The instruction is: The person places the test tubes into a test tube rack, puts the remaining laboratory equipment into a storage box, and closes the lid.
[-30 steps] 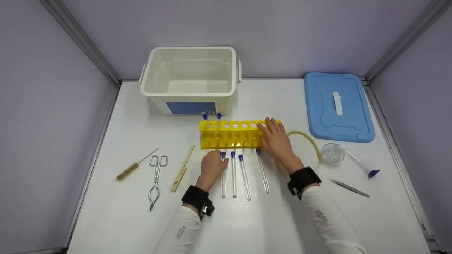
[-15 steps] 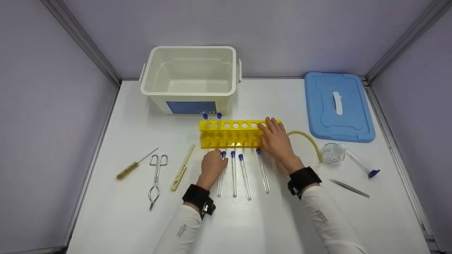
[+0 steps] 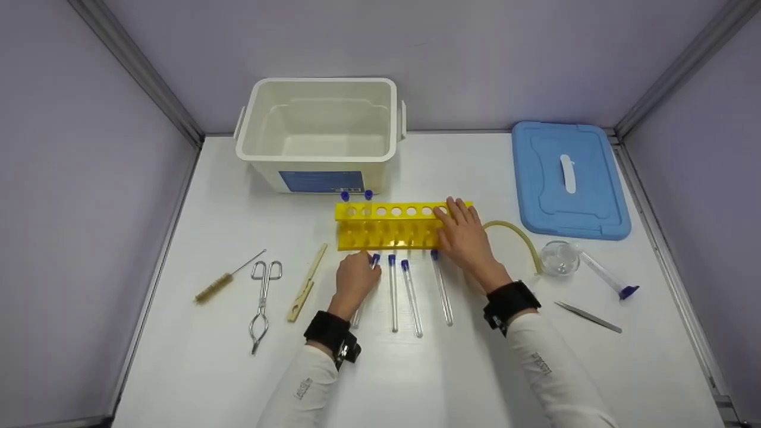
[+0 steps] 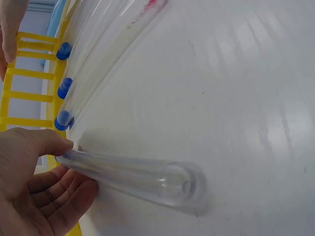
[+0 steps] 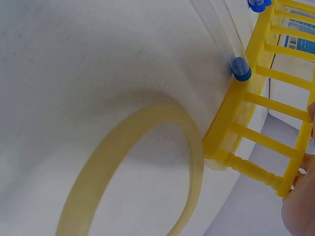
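My left hand [image 3: 355, 278] pinches a capped test tube [image 4: 133, 177] near its blue cap, thumb on one side and fingers on the other. The tube's rounded bottom points back toward me, low over the white table. The yellow test tube rack [image 3: 386, 233] stands just beyond, with two blue-capped tubes [image 3: 368, 196] upright at its left end. At the rack's right end, my right hand [image 3: 468, 241] grips the top plate, fingers reaching over it. Three more capped tubes [image 3: 393, 297] lie in front of the rack, between my hands.
Behind the rack stands an open white bin [image 3: 318, 159]; its blue lid [image 3: 574, 184] lies at the right. A rubber hose [image 3: 523, 235], glass vessel [image 3: 560, 259], blue-based cylinder [image 3: 603, 273] and tweezers [image 3: 588, 317] are right. A brush [image 3: 217, 288], metal tongs [image 3: 261, 306] and wooden clamp [image 3: 306, 288] lie left.
The tube in my left hand has swung its rounded bottom to the left, and the hand has shifted slightly left. My right hand stays at the rack's right end.
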The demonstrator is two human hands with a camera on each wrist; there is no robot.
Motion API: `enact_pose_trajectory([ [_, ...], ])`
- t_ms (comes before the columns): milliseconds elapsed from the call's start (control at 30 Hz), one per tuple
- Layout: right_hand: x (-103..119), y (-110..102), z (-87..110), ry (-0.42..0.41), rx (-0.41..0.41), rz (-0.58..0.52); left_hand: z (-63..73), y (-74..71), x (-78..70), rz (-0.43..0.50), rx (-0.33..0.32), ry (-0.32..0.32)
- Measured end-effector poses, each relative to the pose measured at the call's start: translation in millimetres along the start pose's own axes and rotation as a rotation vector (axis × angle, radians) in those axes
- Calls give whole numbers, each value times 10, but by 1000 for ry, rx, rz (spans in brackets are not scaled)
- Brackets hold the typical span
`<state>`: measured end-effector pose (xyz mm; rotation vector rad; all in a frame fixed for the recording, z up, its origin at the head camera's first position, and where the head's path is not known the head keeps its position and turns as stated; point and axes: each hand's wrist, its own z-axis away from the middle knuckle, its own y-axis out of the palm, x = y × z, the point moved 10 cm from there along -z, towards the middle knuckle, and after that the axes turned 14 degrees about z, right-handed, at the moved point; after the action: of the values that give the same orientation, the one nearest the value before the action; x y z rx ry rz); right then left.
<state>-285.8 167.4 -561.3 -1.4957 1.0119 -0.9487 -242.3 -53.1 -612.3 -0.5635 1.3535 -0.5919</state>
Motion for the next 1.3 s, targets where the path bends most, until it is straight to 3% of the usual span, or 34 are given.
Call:
enact_pose_trajectory([
  [400,5,-2,-1,-6,-10,-5,-15,-102,-73,26,-34,1],
  [667,1,6,-1,12,9,-17,-51,-239,-138,19,-38,47],
  [867,-3,2,2,9,17,-16,-37,-367,-254,58,-62,89],
  [1133,-6,-6,0,15,19,-20,-35,-450,-380,95,-55,84],
  [1300,-3,20,-5,17,29,-12,-33,-525,-434,128,-91,106],
])
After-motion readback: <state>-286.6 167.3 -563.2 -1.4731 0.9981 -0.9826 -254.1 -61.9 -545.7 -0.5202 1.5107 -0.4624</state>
